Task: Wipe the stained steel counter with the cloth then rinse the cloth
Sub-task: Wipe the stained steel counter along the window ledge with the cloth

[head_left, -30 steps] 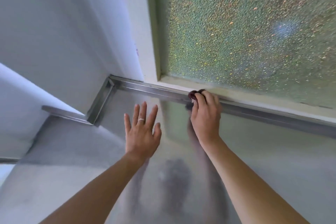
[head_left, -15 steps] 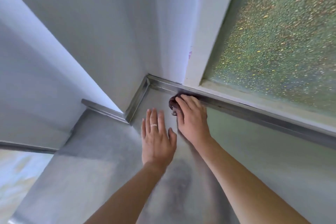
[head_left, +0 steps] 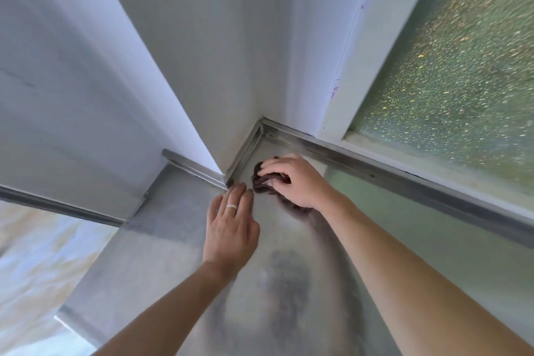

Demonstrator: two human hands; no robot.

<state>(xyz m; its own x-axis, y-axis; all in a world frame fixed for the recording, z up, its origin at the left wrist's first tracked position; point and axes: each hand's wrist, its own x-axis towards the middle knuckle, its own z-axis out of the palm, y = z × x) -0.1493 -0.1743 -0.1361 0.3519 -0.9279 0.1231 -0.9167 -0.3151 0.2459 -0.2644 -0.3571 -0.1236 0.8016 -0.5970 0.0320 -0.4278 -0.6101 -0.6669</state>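
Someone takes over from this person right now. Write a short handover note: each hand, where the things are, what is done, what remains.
Right hand: grips the dark cloth, bunched, pressing it on the steel counter near the back corner.
Left hand: flat on the counter beside the cloth, fingers straight, holding nothing.
Done: wiping is under way at the corner; how much is clean cannot be told.
Left: finish wiping, then rinse the cloth. No sink or tap is in view.

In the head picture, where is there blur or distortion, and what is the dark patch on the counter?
Head view: textured window smeared by motion blur; walls bend from the wide lens; dark patch on the steel counter looks like a dim reflection or shadow; right hand on cloth is fairly sharp.
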